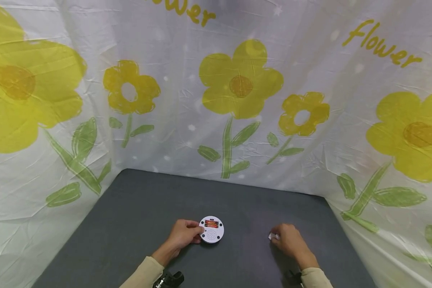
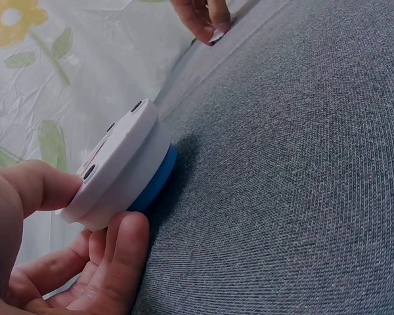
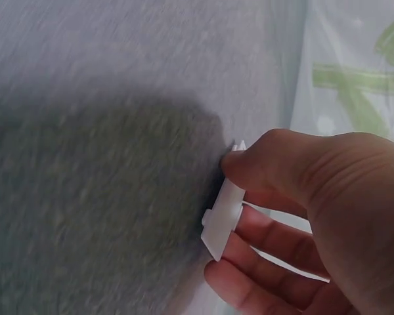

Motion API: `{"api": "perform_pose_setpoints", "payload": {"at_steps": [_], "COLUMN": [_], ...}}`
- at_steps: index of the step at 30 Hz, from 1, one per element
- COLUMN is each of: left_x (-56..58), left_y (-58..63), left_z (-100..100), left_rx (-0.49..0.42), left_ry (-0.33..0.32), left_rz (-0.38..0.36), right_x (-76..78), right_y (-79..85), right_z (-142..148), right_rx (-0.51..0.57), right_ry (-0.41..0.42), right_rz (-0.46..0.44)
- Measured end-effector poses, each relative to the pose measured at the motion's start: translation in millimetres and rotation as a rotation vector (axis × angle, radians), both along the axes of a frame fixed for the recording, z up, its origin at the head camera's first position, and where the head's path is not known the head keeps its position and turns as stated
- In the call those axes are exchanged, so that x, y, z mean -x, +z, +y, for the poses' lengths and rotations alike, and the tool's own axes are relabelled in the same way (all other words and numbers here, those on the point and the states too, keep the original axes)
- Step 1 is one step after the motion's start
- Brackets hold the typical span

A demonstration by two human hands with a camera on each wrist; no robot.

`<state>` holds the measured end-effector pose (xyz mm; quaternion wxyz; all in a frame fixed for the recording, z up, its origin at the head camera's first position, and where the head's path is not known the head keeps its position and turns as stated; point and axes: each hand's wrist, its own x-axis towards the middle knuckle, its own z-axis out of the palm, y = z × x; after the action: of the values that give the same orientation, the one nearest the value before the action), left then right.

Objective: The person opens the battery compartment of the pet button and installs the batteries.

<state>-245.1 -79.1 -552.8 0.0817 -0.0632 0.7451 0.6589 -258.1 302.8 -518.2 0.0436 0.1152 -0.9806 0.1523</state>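
Note:
A round white battery-powered device [image 1: 211, 236] lies back-side up, its battery compartment uncovered. Two red-and-black batteries [image 1: 211, 224] sit side by side in it, above a patch of small speaker holes. My left hand [image 1: 181, 234] pinches the device's left edge, thumb on top and fingers beneath. In the left wrist view a blue lower part [image 2: 156, 180] shows under the white casing. Off to the right, my right hand [image 1: 289, 240] holds a small white battery cover [image 3: 224, 220] between thumb and fingers, close over the table. The cover has a little tab on its edge.
A dark grey cloth-topped table [image 1: 158, 200] lies under both hands. White curtains [image 1: 173, 140] printed with yellow flowers stand along its back and sides. Near each sleeve there is a black wrist device [image 1: 168, 279].

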Motion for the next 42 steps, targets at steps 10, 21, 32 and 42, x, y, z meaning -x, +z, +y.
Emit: {"api": "perform_pose_setpoints", "payload": {"at_steps": [10, 21, 32, 42], "left_x": [-0.1, 0.5, -0.1, 0.0], "left_y": [-1.7, -1.0, -0.6, -1.5], "left_z": [-1, -1, 0, -1], "left_rx": [-0.012, -0.008, -0.006, -0.020], "left_ry": [-0.005, -0.007, -0.012, -0.015], "left_rz": [0.000, 0.005, 0.003, 0.008], "right_x": [6.1, 16.1, 27.9, 28.2], "right_y": [0.1, 22.4, 35.5, 46.2], "right_z": [-19, -62, -102, -136], "right_rx": [0.062, 0.021, -0.010, 0.013], "right_ry": [0.169, 0.286, 0.388, 0.451], "right_rz": [0.112, 0.190, 0.226, 0.198]}}
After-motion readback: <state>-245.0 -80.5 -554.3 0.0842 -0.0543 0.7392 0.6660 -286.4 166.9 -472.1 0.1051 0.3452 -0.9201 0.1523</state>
